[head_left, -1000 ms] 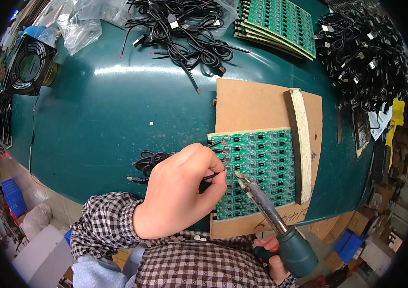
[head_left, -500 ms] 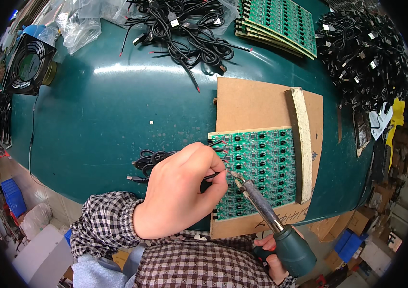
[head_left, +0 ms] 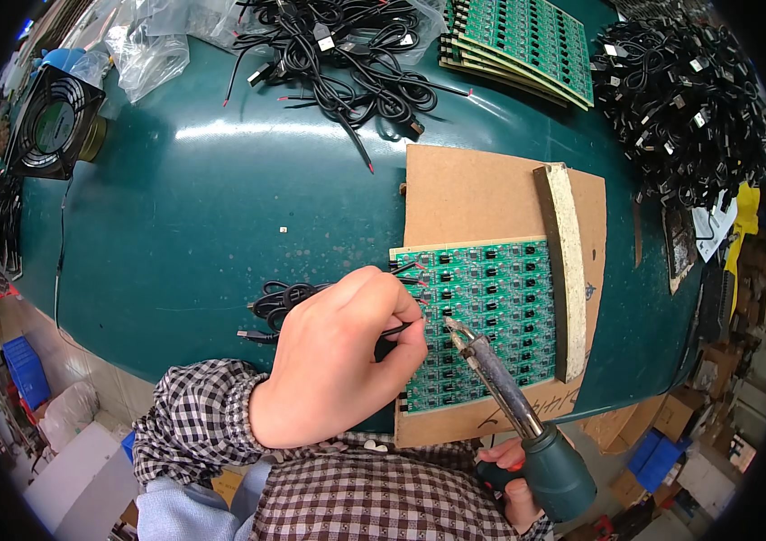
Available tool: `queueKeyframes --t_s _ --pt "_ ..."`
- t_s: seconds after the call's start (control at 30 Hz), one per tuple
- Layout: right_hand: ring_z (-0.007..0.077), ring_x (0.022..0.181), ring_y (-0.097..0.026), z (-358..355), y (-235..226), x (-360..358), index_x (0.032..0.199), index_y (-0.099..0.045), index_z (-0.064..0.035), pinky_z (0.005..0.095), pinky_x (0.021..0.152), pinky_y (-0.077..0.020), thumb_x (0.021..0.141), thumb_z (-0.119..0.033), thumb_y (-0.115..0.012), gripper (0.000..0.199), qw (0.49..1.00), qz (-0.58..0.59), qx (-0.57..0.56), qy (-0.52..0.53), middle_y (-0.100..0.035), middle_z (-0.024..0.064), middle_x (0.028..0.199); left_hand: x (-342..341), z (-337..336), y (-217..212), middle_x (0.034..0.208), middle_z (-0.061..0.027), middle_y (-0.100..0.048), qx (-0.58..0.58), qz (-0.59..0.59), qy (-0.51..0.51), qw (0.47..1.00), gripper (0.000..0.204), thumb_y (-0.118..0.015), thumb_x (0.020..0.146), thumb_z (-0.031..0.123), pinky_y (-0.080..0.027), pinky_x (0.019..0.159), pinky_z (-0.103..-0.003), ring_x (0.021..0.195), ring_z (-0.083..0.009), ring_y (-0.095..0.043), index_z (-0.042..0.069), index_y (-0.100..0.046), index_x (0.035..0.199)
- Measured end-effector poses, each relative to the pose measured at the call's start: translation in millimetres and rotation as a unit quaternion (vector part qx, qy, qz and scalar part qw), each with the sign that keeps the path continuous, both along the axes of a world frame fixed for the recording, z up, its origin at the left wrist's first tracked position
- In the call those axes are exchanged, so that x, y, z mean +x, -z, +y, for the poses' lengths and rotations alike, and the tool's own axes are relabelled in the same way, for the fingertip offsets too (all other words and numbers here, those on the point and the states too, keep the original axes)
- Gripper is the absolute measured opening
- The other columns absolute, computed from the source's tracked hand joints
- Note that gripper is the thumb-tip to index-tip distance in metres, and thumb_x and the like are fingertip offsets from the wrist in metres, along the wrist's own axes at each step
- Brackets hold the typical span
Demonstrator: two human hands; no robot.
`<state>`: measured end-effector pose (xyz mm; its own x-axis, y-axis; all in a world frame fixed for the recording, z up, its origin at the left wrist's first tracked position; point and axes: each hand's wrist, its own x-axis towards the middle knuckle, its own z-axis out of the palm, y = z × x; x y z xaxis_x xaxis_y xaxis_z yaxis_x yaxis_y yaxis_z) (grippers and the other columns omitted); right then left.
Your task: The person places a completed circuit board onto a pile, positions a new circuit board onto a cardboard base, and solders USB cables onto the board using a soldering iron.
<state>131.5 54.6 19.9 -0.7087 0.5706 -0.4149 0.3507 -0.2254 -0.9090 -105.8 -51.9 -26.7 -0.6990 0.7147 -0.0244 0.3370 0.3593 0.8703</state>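
Both hands have barely shifted over the last second: the left hand (head_left: 338,361) still pinches a black wire (head_left: 288,298) at the green circuit board's (head_left: 491,316) left edge (on cardboard (head_left: 473,194) near the table's (head_left: 220,207) front edge), while the right hand (head_left: 518,491) keeps gripping the soldering iron (head_left: 500,383), tip on the board, so the joint looks underway.

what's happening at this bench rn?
A person is soldering. The right hand holds a soldering iron by its dark green handle, tip down on the green circuit board panel. The left hand pinches a thin black cable at the panel's left edge, close to the tip. The panel lies on a cardboard sheet on the green table.
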Motion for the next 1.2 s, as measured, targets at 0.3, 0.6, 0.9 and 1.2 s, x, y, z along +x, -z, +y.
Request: queueKeyframes --t_s 0.3,0.6,0.9,1.2 --pt "0.0287 0.094 -0.062 18.6 10.6 0.6 0.109 -0.056 0.0054 0.0426 0.081 -0.0576 0.091 -0.014 -0.065 0.028 0.994 0.106 -0.02 0.025 -0.061 0.0163 0.1 -14.9 -17.6 -33.8 0.094 -0.0112 -0.063 0.049 0.128 0.02 0.99 0.019 -0.072 0.072 -0.004 -0.052 0.072 -0.034 0.087 -0.0259 -0.064 0.003 -0.064 0.088" --pt "0.0288 0.09 -0.062 11.3 12.0 -16.6 0.114 -0.054 0.0042 0.0424 0.074 -0.0604 0.092 -0.018 -0.065 0.034 0.974 0.192 -0.004 0.123 -0.062 0.0158 0.096 -143.8 11.4 9.9 0.095 -0.0093 -0.059 -0.069 0.419 -0.006 0.905 0.024 -0.067 0.074 -0.003 -0.047 0.083 -0.038 0.094 -0.0305 -0.057 0.004 -0.064 0.097" --pt "0.028 0.081 -0.065 22.7 13.0 -14.9 0.109 -0.056 0.0046 0.0421 0.07 -0.0597 0.093 -0.027 -0.063 0.036 0.972 0.174 -0.004 0.16 -0.063 0.0158 0.094 -157.2 5.2 -16.5 0.097 -0.0078 -0.071 0.137 0.43 -0.021 0.892 0.017 -0.07 0.079 -0.005 -0.046 0.096 -0.043 0.093 -0.0261 -0.067 0.003 -0.063 0.092" --pt "0.0275 0.088 -0.066 25.5 1.3 -31.0 0.117 -0.054 0.0033 0.0402 0.079 -0.0573 0.092 -0.027 -0.063 0.04 0.969 0.198 0.044 0.14 -0.063 0.017 0.106 -96.0 -0.8 -65.2 0.084 -0.0058 -0.06 0.143 0.115 -0.011 0.983 0.006 -0.064 0.089 -0.005 -0.048 0.057 -0.02 0.071 -0.0082 -0.062 -0.005 -0.061 0.095"
